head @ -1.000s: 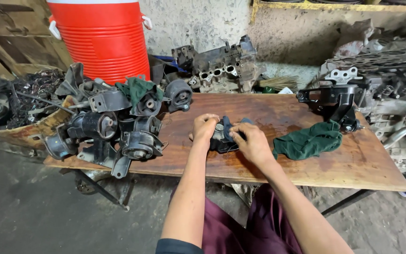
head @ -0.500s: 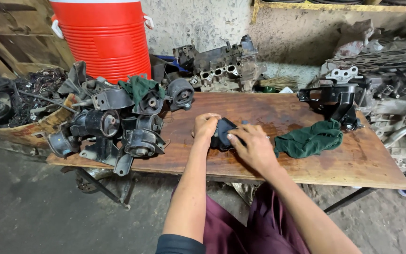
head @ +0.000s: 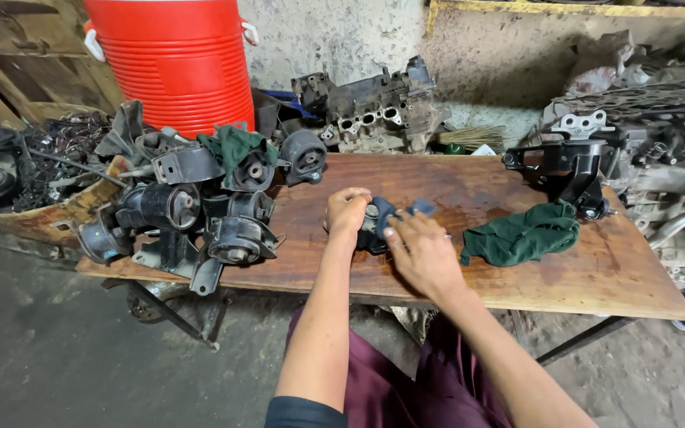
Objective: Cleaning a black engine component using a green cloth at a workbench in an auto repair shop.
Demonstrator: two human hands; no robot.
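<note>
1. Worn brown wooden worktop (head: pixel 453 269) in a cluttered workshop.
2. Left hand (head: pixel 348 212) and right hand (head: pixel 420 252) both grip a small black rubber-and-metal engine mount (head: pixel 380 222) at its middle.
3. Crumpled dark green cloth (head: pixel 521 238) lies just right.

A red cooler (head: pixel 176 59) stands at the back left behind a pile of engine mounts (head: pixel 192 206) on the wooden table (head: pixel 469 269). A green rag (head: pixel 521 235) lies right of centre, near a black bracket (head: pixel 568 162). An engine block (head: pixel 374 107) sits by the wall, scrap parts (head: pixel 660 119) at right.
</note>
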